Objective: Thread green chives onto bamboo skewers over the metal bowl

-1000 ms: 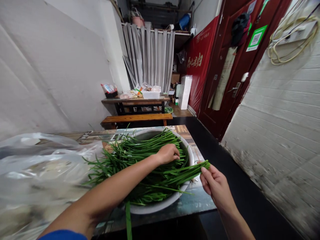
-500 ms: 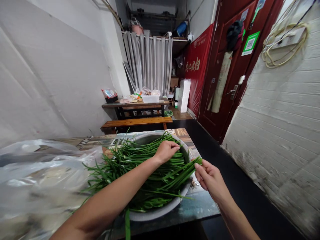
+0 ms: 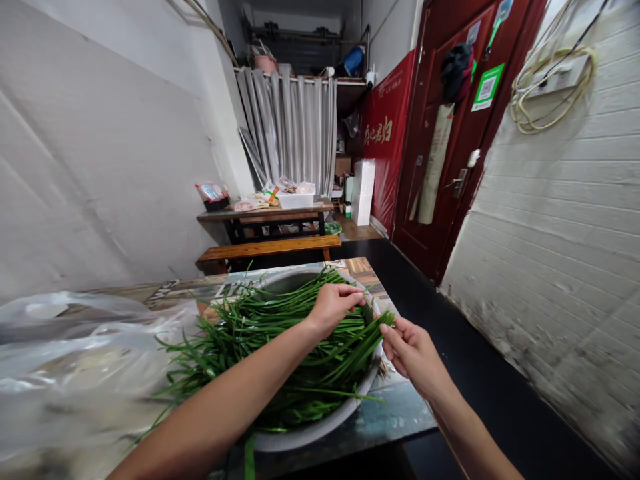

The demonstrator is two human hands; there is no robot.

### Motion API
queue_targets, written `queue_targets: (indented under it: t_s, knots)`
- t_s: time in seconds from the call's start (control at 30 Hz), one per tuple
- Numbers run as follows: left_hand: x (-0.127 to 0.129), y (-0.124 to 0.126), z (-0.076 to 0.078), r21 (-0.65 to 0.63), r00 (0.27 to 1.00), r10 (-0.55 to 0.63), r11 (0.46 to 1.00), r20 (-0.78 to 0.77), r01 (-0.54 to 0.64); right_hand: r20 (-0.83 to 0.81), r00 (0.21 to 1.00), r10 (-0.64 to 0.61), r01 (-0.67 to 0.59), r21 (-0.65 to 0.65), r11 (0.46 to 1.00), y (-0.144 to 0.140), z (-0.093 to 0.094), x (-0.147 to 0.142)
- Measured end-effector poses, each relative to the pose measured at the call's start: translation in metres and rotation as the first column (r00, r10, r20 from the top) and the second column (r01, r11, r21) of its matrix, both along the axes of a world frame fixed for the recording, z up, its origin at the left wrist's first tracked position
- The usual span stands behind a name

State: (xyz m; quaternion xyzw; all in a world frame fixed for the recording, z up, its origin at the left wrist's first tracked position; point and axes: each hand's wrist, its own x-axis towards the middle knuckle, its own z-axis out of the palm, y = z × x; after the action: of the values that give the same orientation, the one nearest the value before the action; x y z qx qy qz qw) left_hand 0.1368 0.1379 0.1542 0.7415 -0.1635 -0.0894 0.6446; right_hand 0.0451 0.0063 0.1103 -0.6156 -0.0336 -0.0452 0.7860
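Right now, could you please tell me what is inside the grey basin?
Long green stalks lie in the grey basin, some hanging over its rim; they hide its bottom and anything beneath them.

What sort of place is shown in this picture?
Perhaps a small eatery, though it could be a home: a basin heaped with green stalks on the near table, a wooden bench by another table, and a green QR-code sign on the red door.
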Motion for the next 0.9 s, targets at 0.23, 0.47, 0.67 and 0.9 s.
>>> queue_targets:
  t_s: [0.23,0.47,0.67,0.9]
  knots:
    - [-0.0008,0.0005,0.0016,0.01,0.999,0.049,0.999,-0.006,-0.049,0.004,1.0,0.005,-0.005,0.011,1.0,-0.0007,-0.0033,0.0008]
    - [-0.0022,0.0014,0.0014,0.005,0.998,0.066,0.998,-0.024,-0.066,0.0,1.0,-0.001,0.001,0.004,1.0,0.0015,-0.0038,-0.0004]
    - [-0.0027,0.0024,-0.0001,0.024,0.997,0.074,0.997,0.001,-0.074,-0.004,1.0,-0.004,0.004,-0.005,1.0,0.0019,-0.0047,-0.0004]
    - [-0.0051,0.0002,0.0006,0.024,0.998,0.067,0.997,0.005,-0.067,-0.002,1.0,-0.012,0.012,-0.007,1.0,0.0015,-0.0039,-0.0013]
